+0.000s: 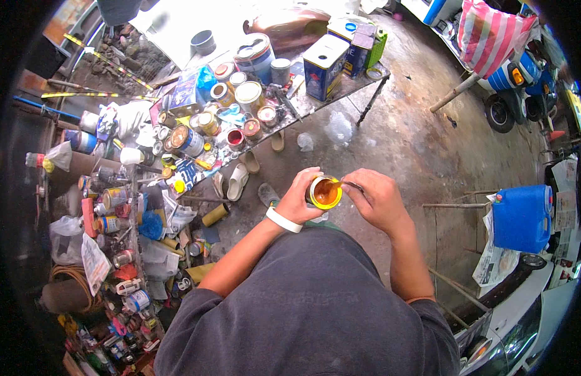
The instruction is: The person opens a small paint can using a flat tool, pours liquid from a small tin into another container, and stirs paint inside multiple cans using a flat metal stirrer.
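Observation:
In front of my chest, my left hand [294, 200] is wrapped round a small open can [332, 204] with bright yellow around its mouth. Orange-brown paint-like liquid [324, 192] shows inside it. Pinched in my right hand [379, 200] is a thin stirring stick [353, 185], whose coated end reaches over the can's mouth into the liquid. My fingers hide most of the stick and the can's side. The can's mouth tilts up toward me.
Ahead on the left, a table [347, 94] is crowded with paint cans [248, 95] and rectangular tins [326, 66]. Cluttered shelves [137, 250] line the left. Slippers [238, 182] lie on the floor. At right are a blue jerrycan [522, 218], wooden poles [454, 205] and a scooter [522, 81].

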The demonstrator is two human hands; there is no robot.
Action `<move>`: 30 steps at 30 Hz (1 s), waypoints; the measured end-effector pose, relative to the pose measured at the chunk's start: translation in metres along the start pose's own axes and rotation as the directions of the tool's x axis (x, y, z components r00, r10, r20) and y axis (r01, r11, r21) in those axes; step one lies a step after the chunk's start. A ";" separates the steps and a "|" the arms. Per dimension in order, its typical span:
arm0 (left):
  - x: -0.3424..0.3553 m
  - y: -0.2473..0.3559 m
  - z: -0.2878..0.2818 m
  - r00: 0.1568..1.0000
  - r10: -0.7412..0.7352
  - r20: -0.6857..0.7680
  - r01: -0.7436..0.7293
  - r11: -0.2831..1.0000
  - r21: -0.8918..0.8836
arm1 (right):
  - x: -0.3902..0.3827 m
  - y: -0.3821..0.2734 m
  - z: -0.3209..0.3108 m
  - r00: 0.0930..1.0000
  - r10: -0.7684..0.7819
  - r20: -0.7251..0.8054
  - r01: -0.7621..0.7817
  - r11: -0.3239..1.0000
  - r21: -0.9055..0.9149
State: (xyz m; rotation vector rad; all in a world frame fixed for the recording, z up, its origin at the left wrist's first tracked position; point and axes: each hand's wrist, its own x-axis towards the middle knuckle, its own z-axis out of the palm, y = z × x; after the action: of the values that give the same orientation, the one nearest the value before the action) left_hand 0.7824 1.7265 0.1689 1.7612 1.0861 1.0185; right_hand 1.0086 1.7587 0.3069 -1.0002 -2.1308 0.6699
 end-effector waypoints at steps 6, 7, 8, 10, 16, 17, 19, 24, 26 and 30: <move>0.001 -0.001 -0.002 0.999 0.024 -0.036 -0.023 0.999 0.026 | -0.004 -0.008 0.000 0.995 -0.005 0.104 -0.002 0.998 0.063; 0.001 0.000 -0.002 0.999 0.030 -0.033 -0.029 0.999 0.031 | -0.002 -0.007 0.000 0.996 -0.032 0.081 0.030 0.999 0.029; 0.001 0.001 -0.001 0.998 0.040 -0.044 -0.038 0.998 0.048 | 0.001 -0.005 -0.001 0.996 -0.060 0.059 0.061 0.998 -0.006; 0.002 0.006 -0.001 0.996 0.060 -0.067 -0.054 0.995 0.084 | 0.003 -0.004 0.000 0.997 -0.081 0.019 0.082 0.995 -0.050; 0.000 0.011 -0.002 0.982 0.032 -0.186 0.016 0.967 0.255 | -0.021 0.016 0.029 0.840 0.535 -0.088 -0.488 0.817 0.307; -0.001 0.009 -0.001 0.981 0.017 -0.192 0.028 0.973 0.231 | -0.030 0.032 0.042 0.774 0.627 -0.093 -0.508 0.701 0.500; -0.002 0.006 -0.001 0.978 -0.020 -0.210 0.059 0.982 0.182 | -0.041 0.050 0.055 0.659 0.748 -0.073 -0.483 0.496 0.722; -0.005 -0.003 0.000 0.977 -0.066 -0.202 0.089 0.990 0.109 | -0.057 0.063 0.038 0.579 0.812 -0.068 -0.388 0.348 0.853; -0.005 -0.004 0.002 0.981 -0.076 -0.177 0.090 0.994 0.069 | -0.057 0.063 0.030 0.584 0.809 -0.066 -0.334 0.313 0.889; -0.005 -0.001 0.003 0.989 -0.105 -0.106 0.101 0.994 -0.040 | -0.058 0.061 0.017 0.611 0.784 -0.113 -0.308 0.366 0.878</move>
State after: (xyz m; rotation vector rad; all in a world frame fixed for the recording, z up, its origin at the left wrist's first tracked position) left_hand 0.7837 1.7212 0.1662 1.6210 1.2074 1.0721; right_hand 1.0510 1.7446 0.2333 -1.1885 -0.7061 1.3584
